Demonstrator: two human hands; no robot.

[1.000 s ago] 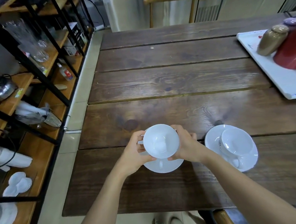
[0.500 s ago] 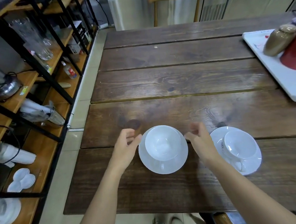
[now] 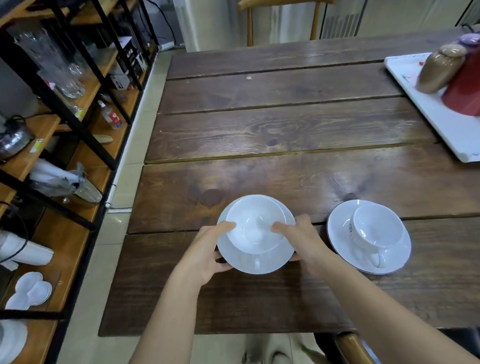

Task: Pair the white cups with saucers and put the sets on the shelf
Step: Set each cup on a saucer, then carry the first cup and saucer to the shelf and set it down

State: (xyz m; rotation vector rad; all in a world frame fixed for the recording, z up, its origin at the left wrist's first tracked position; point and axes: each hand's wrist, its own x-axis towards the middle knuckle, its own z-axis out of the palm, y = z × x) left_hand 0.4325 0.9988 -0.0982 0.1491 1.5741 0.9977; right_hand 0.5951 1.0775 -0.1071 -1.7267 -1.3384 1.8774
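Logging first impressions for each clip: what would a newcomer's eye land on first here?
First, the two hands, left hand and right hand, gripping a white saucer with a white cup on it, near the front edge of the dark wooden table. Just to the right, a second cup sits on its own saucer. A red jug stands on a white tray at far right.

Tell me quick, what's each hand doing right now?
Left hand: closed on the left edge of the saucer carrying a cup.
Right hand: closed on the saucer's right edge.
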